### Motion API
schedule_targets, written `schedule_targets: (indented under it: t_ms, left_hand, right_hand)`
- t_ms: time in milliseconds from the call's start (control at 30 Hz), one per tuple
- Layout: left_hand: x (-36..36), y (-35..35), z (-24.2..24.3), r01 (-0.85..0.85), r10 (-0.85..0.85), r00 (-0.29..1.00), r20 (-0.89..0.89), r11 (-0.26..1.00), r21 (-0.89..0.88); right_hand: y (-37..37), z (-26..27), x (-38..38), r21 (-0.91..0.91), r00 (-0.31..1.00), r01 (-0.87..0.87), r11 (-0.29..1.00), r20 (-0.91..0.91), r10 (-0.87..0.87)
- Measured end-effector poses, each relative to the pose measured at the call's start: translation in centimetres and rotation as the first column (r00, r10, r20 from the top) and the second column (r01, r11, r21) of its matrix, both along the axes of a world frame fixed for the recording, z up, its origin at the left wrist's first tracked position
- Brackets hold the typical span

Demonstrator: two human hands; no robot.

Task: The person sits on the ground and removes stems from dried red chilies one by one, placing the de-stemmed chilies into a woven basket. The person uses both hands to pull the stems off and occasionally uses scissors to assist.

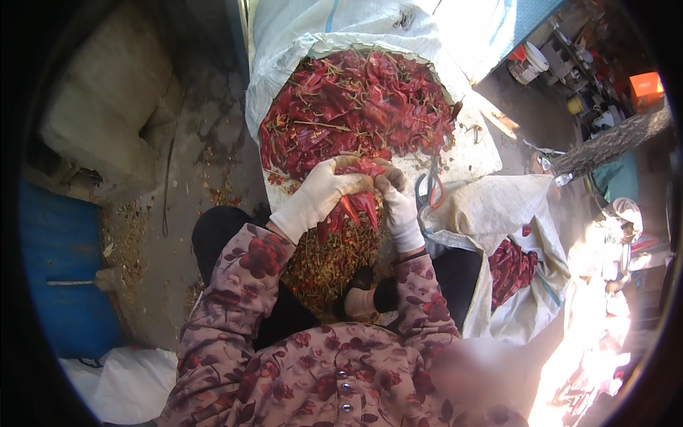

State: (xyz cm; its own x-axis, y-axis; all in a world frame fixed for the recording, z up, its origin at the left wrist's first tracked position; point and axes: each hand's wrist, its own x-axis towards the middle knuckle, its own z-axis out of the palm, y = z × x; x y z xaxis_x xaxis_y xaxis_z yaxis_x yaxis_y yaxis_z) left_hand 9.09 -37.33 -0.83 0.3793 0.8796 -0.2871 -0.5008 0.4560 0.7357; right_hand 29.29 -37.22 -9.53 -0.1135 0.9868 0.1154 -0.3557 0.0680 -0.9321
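My left hand (333, 184), in a white knit glove, grips a bunch of dried red chili peppers (360, 205). From the other side my right hand (394, 187), gloved the same way, has its fingers closed on the same bunch. Some pepper tips hang down between the two hands. Just beyond them a heap of dried red chilies with stems (357, 107) spills from the mouth of a white woven sack (261, 101) onto a pale board (475, 155). Scissors (431, 187) with red and dark handles lie to the right of my right hand.
Stems and seeds (336, 261) are piled on the floor between my legs. At my right stands an open woven sack (491, 205) with red chilies (512, 267) inside. A log (613, 139), a white bucket (528, 63) and an orange box (646, 91) are farther right. A blue panel (64, 272) is at left.
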Motion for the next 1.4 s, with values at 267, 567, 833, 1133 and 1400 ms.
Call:
schedule_targets:
  t_ms: [267,567,833,1133,1400]
  left_hand:
    - [0.1,-0.2,0.1,0.093,-0.092,0.992,0.088,0.996,0.000]
    - [0.4,-0.2,0.3,0.025,-0.040,0.977,0.210,0.997,0.078]
    - [1.6,-1.0,-0.5,0.264,0.618,0.248,-0.746,0.698,0.666]
    - [2.5,-2.5,1.1,0.478,0.626,0.368,-0.688,0.508,0.717]
    - [-3.0,0.0,2.7,-0.349,0.431,0.886,-0.172,0.863,0.365]
  right_hand:
    - [-0.5,3.8,-0.7,0.201,0.965,0.251,0.947,0.019,-0.260]
    - [0.2,6.7,-0.9,0.725,0.598,-0.156,0.670,0.610,-0.520]
    - [-0.7,7.0,-2.1,0.264,0.801,0.194,0.945,0.513,-0.307]
    - [1.8,5.7,-0.7,-0.654,0.773,0.317,0.687,-0.242,-0.586]
    - [-2.0,5.4,8.9,-0.058,0.922,-0.122,0.991,0.364,0.135]
